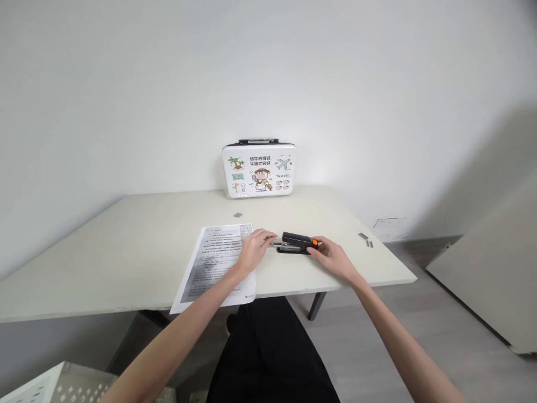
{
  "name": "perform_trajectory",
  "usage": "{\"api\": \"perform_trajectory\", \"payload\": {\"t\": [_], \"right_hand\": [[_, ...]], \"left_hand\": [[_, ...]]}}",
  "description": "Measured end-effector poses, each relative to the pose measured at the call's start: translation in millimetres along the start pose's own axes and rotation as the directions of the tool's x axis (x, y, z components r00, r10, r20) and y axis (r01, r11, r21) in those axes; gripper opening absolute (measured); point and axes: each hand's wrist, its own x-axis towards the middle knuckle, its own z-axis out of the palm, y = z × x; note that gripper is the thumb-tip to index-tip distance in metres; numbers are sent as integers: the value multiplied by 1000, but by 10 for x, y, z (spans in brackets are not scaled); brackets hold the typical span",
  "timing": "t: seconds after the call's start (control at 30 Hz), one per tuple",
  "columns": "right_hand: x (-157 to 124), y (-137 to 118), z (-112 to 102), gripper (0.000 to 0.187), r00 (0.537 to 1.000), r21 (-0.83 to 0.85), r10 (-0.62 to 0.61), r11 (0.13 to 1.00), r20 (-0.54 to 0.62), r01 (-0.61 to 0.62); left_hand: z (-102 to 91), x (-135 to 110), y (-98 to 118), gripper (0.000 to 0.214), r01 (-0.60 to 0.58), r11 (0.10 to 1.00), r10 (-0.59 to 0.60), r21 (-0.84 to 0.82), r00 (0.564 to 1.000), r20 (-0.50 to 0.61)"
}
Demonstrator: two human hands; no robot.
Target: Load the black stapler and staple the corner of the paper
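A black stapler [294,243] with an orange rear end lies on the white table [138,246], a thin metal part sticking out of its left end. My right hand [333,258] rests at the orange end, fingers curled against it. My left hand [254,249] sits over the right edge of a printed paper sheet [213,263], its fingertips pinched at the metal part at the stapler's front. The sheet overhangs the near table edge.
A white case [259,169] with cartoon travel prints leans upright against the wall at the table's back. Small staple strips lie at mid-table [238,215] and near the right edge [366,239]. A perforated metal box [62,386] is at bottom left, a leaning panel [495,263] at right.
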Motion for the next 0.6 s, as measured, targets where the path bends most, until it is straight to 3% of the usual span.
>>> {"api": "perform_trajectory", "payload": {"t": [0.17, 0.4, 0.6], "right_hand": [[6, 29, 2, 51, 1000, -5, -8, 1000, -5, 8], [13, 44, 19, 48, 1000, 0, -16, 1000, -17, 16], [18, 22, 23, 49, 1000, -4, -8, 1000, -7, 8]], "left_hand": [[26, -1, 24, 22, 27, 999, -27, -18, 1000, -14], [21, 31, 31, 19, -57, 998, 57, -7, 998, 14], [-5, 55, 29, 17, -44, 999, 43, 3, 998, 39]]}}
